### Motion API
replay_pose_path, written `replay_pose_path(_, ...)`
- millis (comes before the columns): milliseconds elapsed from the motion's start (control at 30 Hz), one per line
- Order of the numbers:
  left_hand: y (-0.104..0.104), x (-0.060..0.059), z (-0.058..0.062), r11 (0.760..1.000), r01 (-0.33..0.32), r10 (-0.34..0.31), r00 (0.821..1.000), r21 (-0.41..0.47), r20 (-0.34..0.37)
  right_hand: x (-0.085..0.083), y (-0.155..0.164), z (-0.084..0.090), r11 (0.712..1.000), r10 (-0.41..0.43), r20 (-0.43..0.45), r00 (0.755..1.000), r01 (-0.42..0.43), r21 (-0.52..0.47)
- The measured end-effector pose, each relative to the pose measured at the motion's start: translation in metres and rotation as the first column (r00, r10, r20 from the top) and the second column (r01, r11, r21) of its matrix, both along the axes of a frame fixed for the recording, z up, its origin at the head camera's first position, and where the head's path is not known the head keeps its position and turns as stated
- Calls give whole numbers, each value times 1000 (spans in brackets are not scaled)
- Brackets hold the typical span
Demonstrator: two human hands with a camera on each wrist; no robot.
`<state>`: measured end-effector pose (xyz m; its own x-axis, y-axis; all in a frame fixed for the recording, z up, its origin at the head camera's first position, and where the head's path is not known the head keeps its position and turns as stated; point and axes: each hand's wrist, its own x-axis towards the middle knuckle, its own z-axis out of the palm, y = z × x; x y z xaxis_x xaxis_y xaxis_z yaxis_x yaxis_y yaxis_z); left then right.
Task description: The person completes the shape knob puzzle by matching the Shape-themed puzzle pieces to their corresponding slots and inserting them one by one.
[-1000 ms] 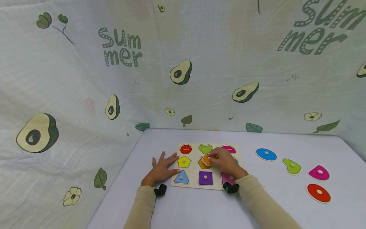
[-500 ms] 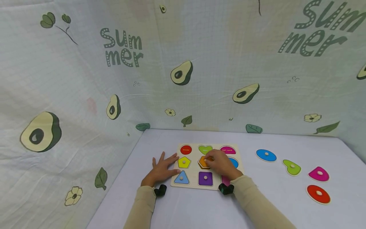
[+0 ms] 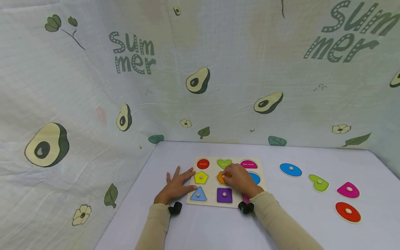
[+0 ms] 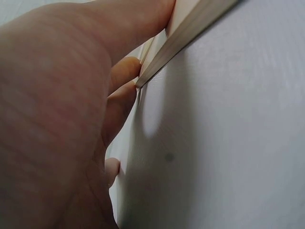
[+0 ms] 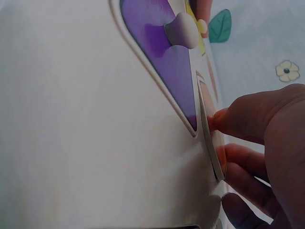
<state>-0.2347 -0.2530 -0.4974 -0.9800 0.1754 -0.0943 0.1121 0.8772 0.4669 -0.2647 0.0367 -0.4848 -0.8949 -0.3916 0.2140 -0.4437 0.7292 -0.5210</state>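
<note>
A pale wooden puzzle board (image 3: 212, 189) lies on the white table, with coloured shapes on it. My right hand (image 3: 240, 178) holds an orange hexagon puzzle piece (image 3: 220, 178) at the board's centre, over the hexagon's place. In the right wrist view the hexagon piece (image 5: 213, 138) has one edge slightly raised above the board, with thumb and fingertips on it; its knob is hidden. My left hand (image 3: 176, 186) rests with spread fingers at the board's left edge. Knobbed pieces sit in the board: a yellow pentagon (image 3: 201, 174), a light blue triangle (image 3: 199, 197) and a purple square (image 3: 224, 199).
Right of the board lie a blue oval piece (image 3: 290, 170), a green heart piece (image 3: 319, 183), a magenta half-round piece (image 3: 348, 190) and a red round piece (image 3: 348, 212). A printed cloth (image 3: 225, 111) hangs behind the table. Bare tabletop (image 3: 212, 229) spreads in front.
The orange hexagon piece has come down and left, from askew above its place to nearly lined up with it. My right hand moved slightly left with it; the left hand stayed still.
</note>
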Motion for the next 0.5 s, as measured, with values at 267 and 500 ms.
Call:
replay_pose_path(267,0,0,0,1000,3,-3,1000,-6,0,3,-2,1,999,-5,-42,999,7,47)
replay_pose_path(500,0,-2,-1,1000,-1,1,1000,-8,11,3,-3,-2,998,-4,-69,998,8,70)
